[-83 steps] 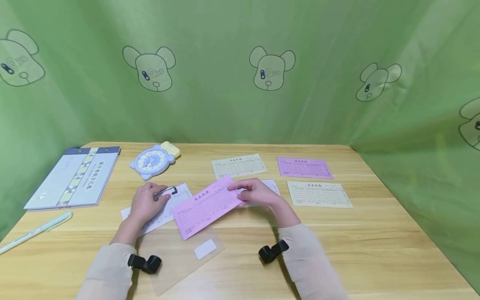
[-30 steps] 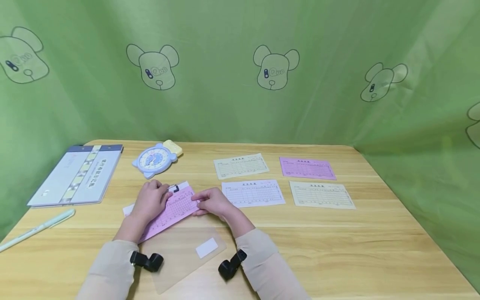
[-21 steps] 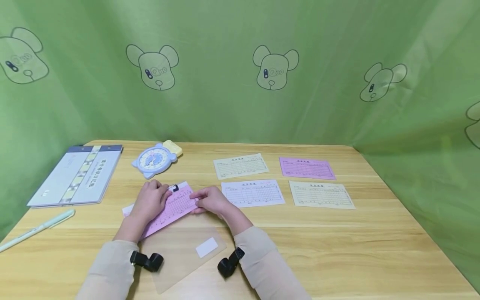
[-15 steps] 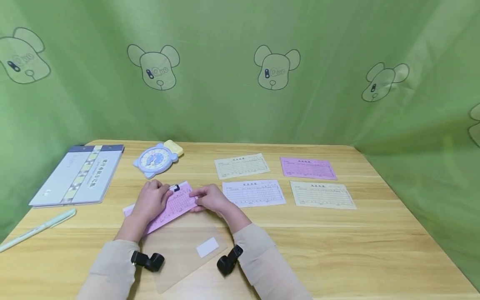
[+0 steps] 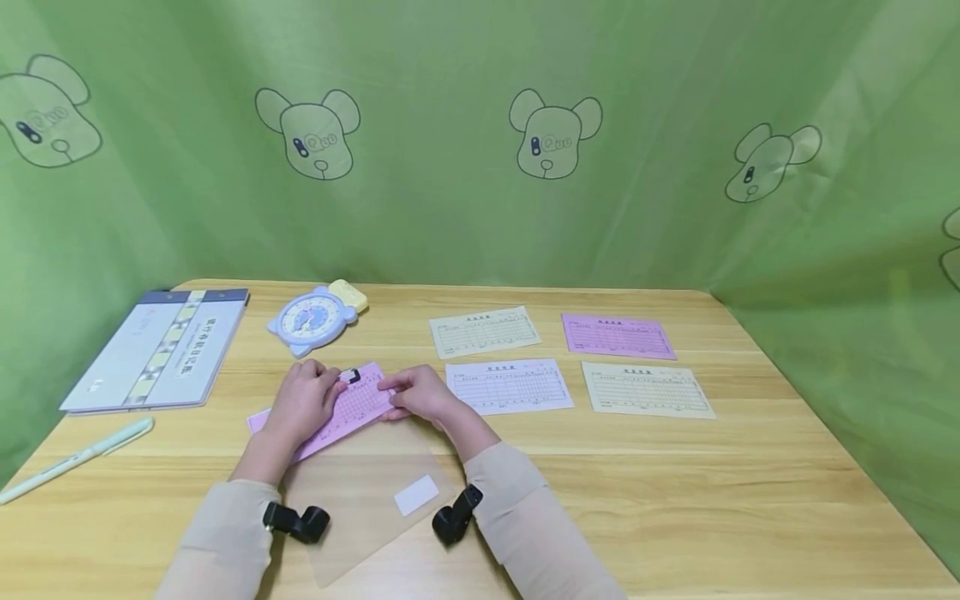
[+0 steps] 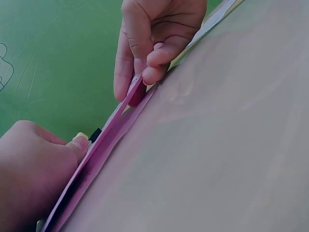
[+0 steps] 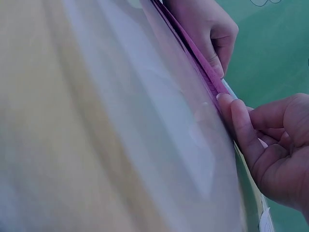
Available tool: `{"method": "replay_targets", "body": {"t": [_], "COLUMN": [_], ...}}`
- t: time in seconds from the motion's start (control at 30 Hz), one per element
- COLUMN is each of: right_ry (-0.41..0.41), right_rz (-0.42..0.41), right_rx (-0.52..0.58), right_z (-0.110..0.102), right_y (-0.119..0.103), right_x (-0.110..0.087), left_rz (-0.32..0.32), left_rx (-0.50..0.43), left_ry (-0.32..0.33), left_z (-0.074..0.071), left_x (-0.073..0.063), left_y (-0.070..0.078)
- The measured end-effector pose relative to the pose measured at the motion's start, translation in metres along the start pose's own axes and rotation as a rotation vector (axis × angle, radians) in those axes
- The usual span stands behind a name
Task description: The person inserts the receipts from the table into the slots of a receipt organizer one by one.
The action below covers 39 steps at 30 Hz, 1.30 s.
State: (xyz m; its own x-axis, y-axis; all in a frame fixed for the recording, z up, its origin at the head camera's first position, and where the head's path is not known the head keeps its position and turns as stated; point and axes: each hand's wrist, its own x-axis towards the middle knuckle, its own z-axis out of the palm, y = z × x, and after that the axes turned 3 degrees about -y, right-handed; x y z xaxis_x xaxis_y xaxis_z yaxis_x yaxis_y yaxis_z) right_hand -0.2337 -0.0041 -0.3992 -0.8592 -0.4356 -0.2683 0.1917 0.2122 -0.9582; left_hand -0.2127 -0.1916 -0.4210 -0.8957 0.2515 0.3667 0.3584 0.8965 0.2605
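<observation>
A pink printed form (image 5: 356, 408) lies slanted at the top of a thin see-through sheet (image 5: 352, 500), which bears a white label (image 5: 416, 495). My left hand (image 5: 303, 400) holds a small clip (image 5: 350, 377) with black ends at the pink form's upper edge; in the left wrist view its thumb is against the clip. My right hand (image 5: 422, 393) pinches the pink form's right end between thumb and fingers. In the right wrist view, the right hand (image 7: 275, 140) is at the edge of pink layers, with the left hand (image 7: 207, 29) farther along.
To the right lie a white form (image 5: 510, 387), two pale green forms, one at the back (image 5: 484, 332), and another pink form (image 5: 618, 337). At left are a ledger (image 5: 157, 350) and a pale green pen (image 5: 77, 460). A blue clock (image 5: 311, 320) leans by a yellow block (image 5: 348, 295).
My right hand has carried the pink form left onto the white form beneath the left hand, then slid it slightly farther up, covering the white form. My left hand has stayed at the clip.
</observation>
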Motion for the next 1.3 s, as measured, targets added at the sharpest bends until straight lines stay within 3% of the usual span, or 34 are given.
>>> {"method": "replay_targets", "body": {"t": [0.4, 0.73, 1.07, 1.3], "right_ry": [0.008, -0.036, -0.094, -0.029], "right_rz": [-0.001, -0.015, -0.058, -0.183], "right_rx": [-0.002, 0.031, -0.035, -0.134], "right_z": [-0.001, -0.008, -0.042, -0.084], "right_y": [0.002, 0.005, -0.004, -0.015], "right_x": [0.002, -0.008, -0.036, -0.06], "left_rz": [0.005, -0.07, -0.068, -0.081], "left_rx": [-0.001, -0.103, -0.128, -0.159], "left_ry": [0.001, 0.01, 0.061, 0.065], "left_z": [0.0, 0.002, 0.003, 0.004], "left_x": [0.0, -0.003, -0.003, -0.003], "left_y": [0.001, -0.001, -0.002, -0.001]}}
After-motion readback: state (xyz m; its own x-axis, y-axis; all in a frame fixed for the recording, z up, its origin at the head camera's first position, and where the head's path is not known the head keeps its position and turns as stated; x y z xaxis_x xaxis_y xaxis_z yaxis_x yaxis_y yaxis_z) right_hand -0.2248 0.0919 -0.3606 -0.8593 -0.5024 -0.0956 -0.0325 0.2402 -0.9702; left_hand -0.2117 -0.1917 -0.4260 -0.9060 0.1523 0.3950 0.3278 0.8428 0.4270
